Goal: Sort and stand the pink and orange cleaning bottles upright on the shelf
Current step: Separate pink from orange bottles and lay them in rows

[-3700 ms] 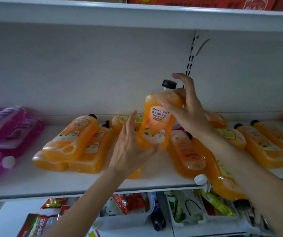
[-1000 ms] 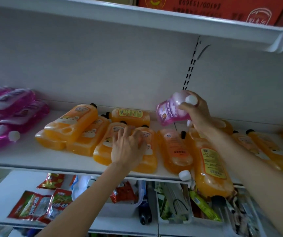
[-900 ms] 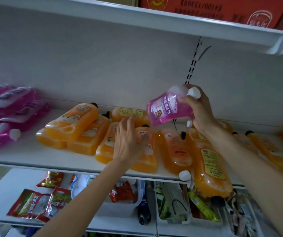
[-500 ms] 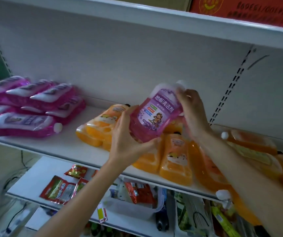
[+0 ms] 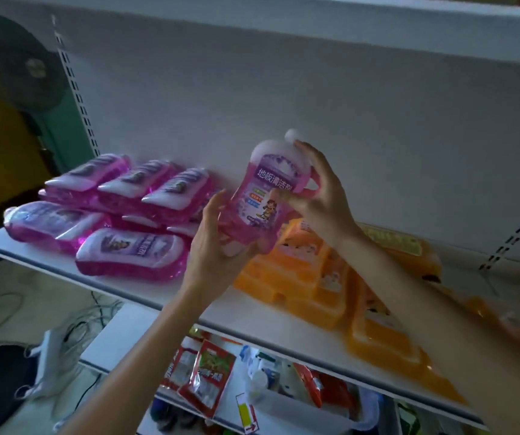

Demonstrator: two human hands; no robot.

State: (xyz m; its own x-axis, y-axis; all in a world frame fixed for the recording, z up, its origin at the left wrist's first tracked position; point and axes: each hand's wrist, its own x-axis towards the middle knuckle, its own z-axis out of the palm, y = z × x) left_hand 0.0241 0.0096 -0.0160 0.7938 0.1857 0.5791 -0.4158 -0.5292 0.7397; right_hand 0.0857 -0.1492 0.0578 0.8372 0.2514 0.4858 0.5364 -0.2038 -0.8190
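— Head view: holding the pink bottle [image 5: 265, 199] upright above the shelf [image 5: 252, 312], between the pink pile [image 5: 133, 249] and the orange bottles [image 5: 302, 271].
— Cupping its base with the left hand [image 5: 214, 255], pinching its shoulder with the right hand [image 5: 318, 196]. Probably heavy, slick; gripping low seeming safest.

Both forearms bare, raised in front. Left arm comes up from bottom left; left hand [image 5: 218, 246] cups the lower end of the pink bottle [image 5: 262, 202], fingers up its left side, thumb under the base. Right arm enters from lower right; right hand [image 5: 320, 196] grips the upper part, thumb across the label, fingers behind the neck
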